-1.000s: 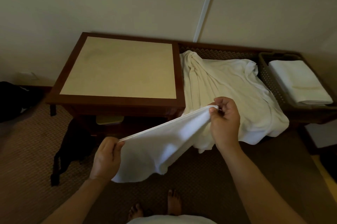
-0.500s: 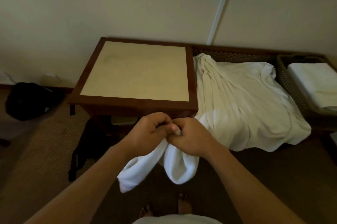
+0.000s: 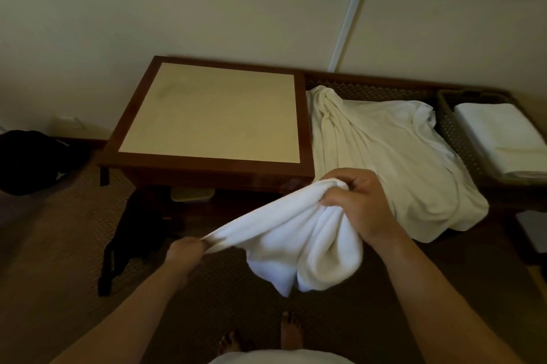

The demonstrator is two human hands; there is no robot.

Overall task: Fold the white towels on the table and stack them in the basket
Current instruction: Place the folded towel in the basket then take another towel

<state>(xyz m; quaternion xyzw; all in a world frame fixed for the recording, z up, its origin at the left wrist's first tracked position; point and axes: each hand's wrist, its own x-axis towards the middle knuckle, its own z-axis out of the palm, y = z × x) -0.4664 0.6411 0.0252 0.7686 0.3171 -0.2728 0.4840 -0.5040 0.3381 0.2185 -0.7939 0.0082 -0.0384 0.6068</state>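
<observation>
Fingers of the right hand (image 3: 358,209) curl round a bunched white towel (image 3: 299,239); left hand (image 3: 184,251), lower and leftward, pinches its stretched corner; both forearms reach forward.

The basket (image 3: 444,124) and the folded towels (image 3: 497,138) in it run off the right edge. The right hand (image 3: 359,204) covers the bunched end of the held towel (image 3: 296,233), and a dark bag (image 3: 26,159) is cut by the left edge

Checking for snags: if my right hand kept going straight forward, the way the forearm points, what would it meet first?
Probably the table's front right corner, just beyond the right hand gripping the towel. Depth is unclear; it could pass above.
</observation>
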